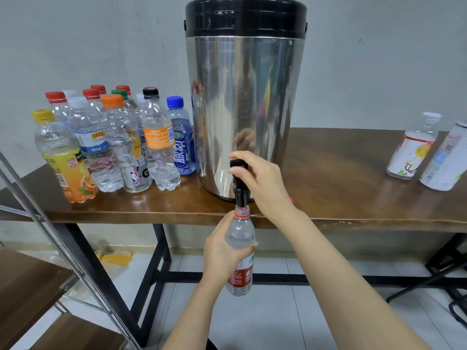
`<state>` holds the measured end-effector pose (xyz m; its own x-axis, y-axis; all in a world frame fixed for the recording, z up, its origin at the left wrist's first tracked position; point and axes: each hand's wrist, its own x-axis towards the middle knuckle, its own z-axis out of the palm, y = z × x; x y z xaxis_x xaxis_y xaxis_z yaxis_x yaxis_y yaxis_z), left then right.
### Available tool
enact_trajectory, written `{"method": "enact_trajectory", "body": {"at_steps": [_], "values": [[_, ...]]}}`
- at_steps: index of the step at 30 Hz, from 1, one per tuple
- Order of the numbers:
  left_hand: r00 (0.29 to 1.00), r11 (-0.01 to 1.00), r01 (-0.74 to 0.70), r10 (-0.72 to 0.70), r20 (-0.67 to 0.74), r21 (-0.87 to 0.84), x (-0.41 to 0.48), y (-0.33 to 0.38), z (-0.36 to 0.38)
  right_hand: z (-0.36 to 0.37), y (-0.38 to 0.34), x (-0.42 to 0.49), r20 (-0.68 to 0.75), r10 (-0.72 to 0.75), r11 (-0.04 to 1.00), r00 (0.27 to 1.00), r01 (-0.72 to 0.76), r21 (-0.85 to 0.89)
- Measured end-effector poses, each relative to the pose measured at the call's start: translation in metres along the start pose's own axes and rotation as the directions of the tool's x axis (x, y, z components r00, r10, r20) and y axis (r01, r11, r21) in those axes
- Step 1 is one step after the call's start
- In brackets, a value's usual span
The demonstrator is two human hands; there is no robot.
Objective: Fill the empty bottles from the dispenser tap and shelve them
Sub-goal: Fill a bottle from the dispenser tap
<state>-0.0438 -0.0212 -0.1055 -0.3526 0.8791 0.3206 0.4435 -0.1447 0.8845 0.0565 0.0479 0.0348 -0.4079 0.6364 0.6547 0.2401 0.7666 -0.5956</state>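
Note:
A tall steel dispenser [242, 102] with a black lid stands on the brown table [353, 193]. Its black tap [238, 183] juts over the table's front edge. My right hand [262, 183] pinches the tap's lever with thumb and fingers. Directly under the spout, my left hand [222, 253] grips an uncapped clear bottle with a red label [241, 233], held upright with its mouth at the spout. Whether water is flowing cannot be made out.
Several capped bottles [113, 142] crowd the table left of the dispenser. Two uncapped bottles with white labels [414, 152] stand at the far right. A wood-and-metal shelf [32, 281] is at the lower left. Black table legs [161, 269] run below.

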Motion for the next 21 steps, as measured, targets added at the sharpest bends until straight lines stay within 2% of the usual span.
{"method": "enact_trajectory", "body": {"at_steps": [2, 4, 7, 11, 13, 15, 18, 21], "values": [[1.0, 1.0, -0.01, 0.01, -0.004, -0.011, 0.0, -0.001, 0.0, -0.005, 0.008, -0.012, -0.017, 0.061, 0.998, 0.998, -0.061, -0.003], [1.0, 1.0, -0.011, 0.011, -0.001, -0.018, -0.001, 0.002, -0.001, -0.012, 0.023, -0.026, -0.096, 0.08, 0.993, 0.992, -0.087, -0.073], [1.0, 1.0, -0.018, 0.018, 0.021, -0.016, -0.005, 0.007, 0.0, -0.026, 0.049, -0.041, -0.2, 0.193, 0.954, 0.961, -0.231, -0.189], [0.997, 0.998, -0.04, 0.037, 0.063, 0.044, -0.012, 0.013, 0.002, -0.036, 0.081, -0.055, -0.057, 0.475, 0.75, 0.878, -0.438, -0.495], [0.996, 0.997, -0.044, 0.038, 0.086, 0.067, -0.016, 0.015, 0.002, -0.036, 0.086, -0.058, -0.001, 0.545, 0.69, 0.838, -0.449, -0.568], [0.994, 0.995, -0.051, 0.043, 0.104, 0.081, -0.02, 0.016, 0.003, -0.035, 0.087, -0.058, 0.031, 0.542, 0.67, 0.84, -0.41, -0.619], [0.993, 0.992, -0.057, 0.045, 0.107, 0.11, -0.024, 0.015, 0.003, -0.033, 0.086, -0.057, 0.057, 0.504, 0.675, 0.862, -0.352, -0.649], [0.996, 0.993, -0.048, 0.04, 0.077, 0.108, -0.029, 0.012, 0.003, -0.033, 0.083, -0.057, 0.064, 0.492, 0.716, 0.868, -0.361, -0.598]]}}
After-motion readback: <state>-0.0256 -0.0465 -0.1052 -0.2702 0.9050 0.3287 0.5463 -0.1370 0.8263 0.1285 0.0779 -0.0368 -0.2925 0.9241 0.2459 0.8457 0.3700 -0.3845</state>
